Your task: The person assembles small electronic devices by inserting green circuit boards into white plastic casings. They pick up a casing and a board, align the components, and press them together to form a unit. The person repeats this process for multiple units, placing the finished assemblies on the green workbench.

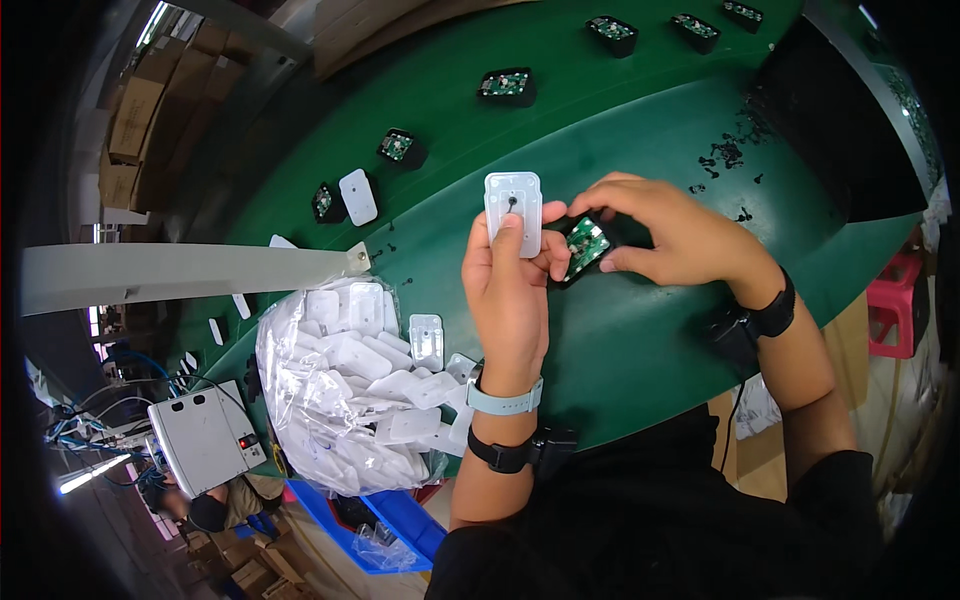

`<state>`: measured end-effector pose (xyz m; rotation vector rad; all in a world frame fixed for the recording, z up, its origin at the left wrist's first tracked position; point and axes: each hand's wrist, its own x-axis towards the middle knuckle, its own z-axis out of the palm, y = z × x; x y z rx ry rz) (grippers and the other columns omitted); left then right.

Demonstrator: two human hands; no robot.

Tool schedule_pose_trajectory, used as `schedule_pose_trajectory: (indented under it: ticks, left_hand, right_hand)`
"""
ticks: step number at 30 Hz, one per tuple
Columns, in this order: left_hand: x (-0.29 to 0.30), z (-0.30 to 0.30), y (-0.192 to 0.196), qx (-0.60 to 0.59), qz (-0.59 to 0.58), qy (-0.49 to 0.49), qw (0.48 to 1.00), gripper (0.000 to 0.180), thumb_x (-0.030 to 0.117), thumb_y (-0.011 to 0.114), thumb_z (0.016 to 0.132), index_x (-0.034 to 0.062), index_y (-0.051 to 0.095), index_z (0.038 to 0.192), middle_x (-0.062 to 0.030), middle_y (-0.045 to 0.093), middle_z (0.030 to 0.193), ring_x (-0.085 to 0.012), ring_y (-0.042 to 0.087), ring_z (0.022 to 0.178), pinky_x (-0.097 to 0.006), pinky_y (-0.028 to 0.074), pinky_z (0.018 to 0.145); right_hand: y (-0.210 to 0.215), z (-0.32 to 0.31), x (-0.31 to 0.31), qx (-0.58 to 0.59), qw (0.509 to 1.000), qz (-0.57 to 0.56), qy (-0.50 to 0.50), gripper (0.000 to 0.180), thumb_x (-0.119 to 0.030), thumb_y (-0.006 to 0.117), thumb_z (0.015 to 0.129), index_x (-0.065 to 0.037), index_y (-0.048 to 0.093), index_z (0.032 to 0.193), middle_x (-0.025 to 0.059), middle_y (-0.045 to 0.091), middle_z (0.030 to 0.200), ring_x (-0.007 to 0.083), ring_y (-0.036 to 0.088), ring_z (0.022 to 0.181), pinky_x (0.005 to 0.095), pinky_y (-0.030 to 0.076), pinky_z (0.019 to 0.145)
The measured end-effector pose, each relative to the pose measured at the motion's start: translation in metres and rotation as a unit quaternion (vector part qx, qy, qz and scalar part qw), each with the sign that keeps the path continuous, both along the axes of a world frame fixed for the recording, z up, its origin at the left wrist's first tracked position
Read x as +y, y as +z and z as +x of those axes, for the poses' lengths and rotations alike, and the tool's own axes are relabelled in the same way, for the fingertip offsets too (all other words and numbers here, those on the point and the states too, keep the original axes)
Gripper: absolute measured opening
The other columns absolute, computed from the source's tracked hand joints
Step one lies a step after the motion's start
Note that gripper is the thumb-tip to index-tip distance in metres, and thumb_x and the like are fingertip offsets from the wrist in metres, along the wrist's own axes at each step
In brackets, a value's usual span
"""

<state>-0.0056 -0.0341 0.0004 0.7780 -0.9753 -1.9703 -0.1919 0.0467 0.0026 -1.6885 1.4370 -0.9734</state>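
My left hand (508, 290) grips a white plastic cover (528, 195) upright, its inner side toward me. The thumb presses on a small black stalked part (512, 202) at the cover's middle. Close on its right, my right hand (685, 230) holds a black housing with a green circuit board (588, 243) between thumb and fingers. The left fingertips reach the housing's near-left side; whether they also grip it, I cannot tell. A loose white cover (426, 340) lies on the green work surface (610, 350), left of my left wrist.
A clear bag (275, 400) of white covers lies at left. Several black housings with boards (507, 85) line the far green strip; one has a white cover (358, 196) against it. Small black parts (728, 152) lie scattered at right. A pale metal bar (200, 278) juts in from the left.
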Motion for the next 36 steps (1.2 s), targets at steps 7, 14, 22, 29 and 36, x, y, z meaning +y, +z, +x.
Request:
schedule_pose_trajectory:
  ticks: [7,14,22,29,36]
  left_hand:
    - [-0.002,0.005,-0.002,0.058,-0.009,-0.089,0.994,0.036,0.027,0.044,0.107,0.0004,0.053,0.129,-0.0182,0.067,0.118,-0.0148,0.052,0.072,-0.028,0.041,0.063]
    - [-0.002,0.009,-0.001,0.195,0.116,-0.111,0.968,0.045,0.033,0.036,0.109,0.0031,0.048,0.140,-0.0227,0.060,0.133,-0.0229,0.053,0.086,-0.033,0.043,0.072]
    - [0.003,0.002,-0.001,0.157,0.043,-0.155,0.974,0.056,0.023,0.050,0.104,0.0022,0.033,0.153,-0.0234,0.058,0.135,-0.0282,0.063,0.109,-0.040,0.048,0.096]
    - [0.011,-0.004,-0.001,0.050,0.030,-0.122,0.991,0.060,0.007,0.058,0.099,0.0002,0.034,0.153,-0.0221,0.057,0.139,-0.0258,0.062,0.116,-0.041,0.044,0.107]
    - [0.014,-0.005,-0.006,0.029,0.015,-0.128,0.991,0.057,-0.002,0.060,0.097,-0.0013,0.039,0.150,-0.0192,0.061,0.135,-0.0223,0.060,0.122,-0.037,0.045,0.106]
  right_hand:
    - [0.010,-0.006,0.003,-0.238,0.971,0.015,0.016,0.056,-0.001,0.072,0.082,0.001,0.057,0.136,0.0093,0.056,0.114,0.0193,0.057,0.103,0.0320,0.051,0.088]
    - [0.008,-0.011,0.004,-0.286,0.958,-0.011,-0.016,0.053,0.003,0.064,0.085,0.000,0.058,0.138,0.0017,0.054,0.100,0.0115,0.053,0.095,0.0260,0.046,0.080]
    - [0.007,-0.008,0.005,-0.351,0.928,-0.044,-0.115,0.040,0.001,0.071,0.084,-0.001,0.056,0.121,0.0044,0.062,0.110,0.0092,0.061,0.098,0.0242,0.051,0.083]
    - [0.012,-0.005,0.004,-0.242,0.953,-0.050,-0.172,0.031,-0.003,0.077,0.081,0.000,0.062,0.108,0.0038,0.066,0.094,0.0076,0.062,0.084,0.0230,0.052,0.073]
    - [0.014,-0.001,0.004,-0.223,0.957,-0.045,-0.178,0.031,-0.003,0.077,0.079,0.001,0.063,0.106,0.0045,0.066,0.091,0.0081,0.063,0.081,0.0235,0.053,0.071]
